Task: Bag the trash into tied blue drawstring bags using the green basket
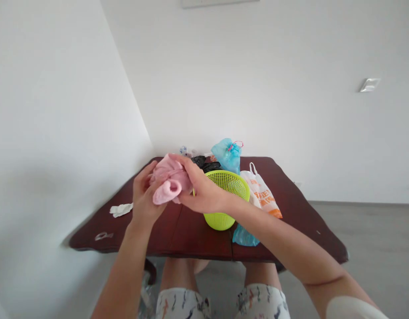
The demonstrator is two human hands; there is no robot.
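A bunched, partly rolled pink cloth [167,175] is held up above the left half of the table. My left hand [146,195] grips it from the left and below, fingers curled around it. From the right, my right hand [204,188] closes on the same cloth, thumb underneath and fingers over the top. The rolled end of the cloth faces me. Just right of the cloth, a lime-green plastic basket [220,221] stands on the table, partly hidden by my right hand and forearm.
On the dark red table [197,239], a tied blue bag [226,153] and black plastic [211,167] lie behind the basket. A white-and-orange carrier bag [266,195] and blue plastic [246,236] are right of it. White crumpled material [121,209] and a clear strip [103,236] lie left.
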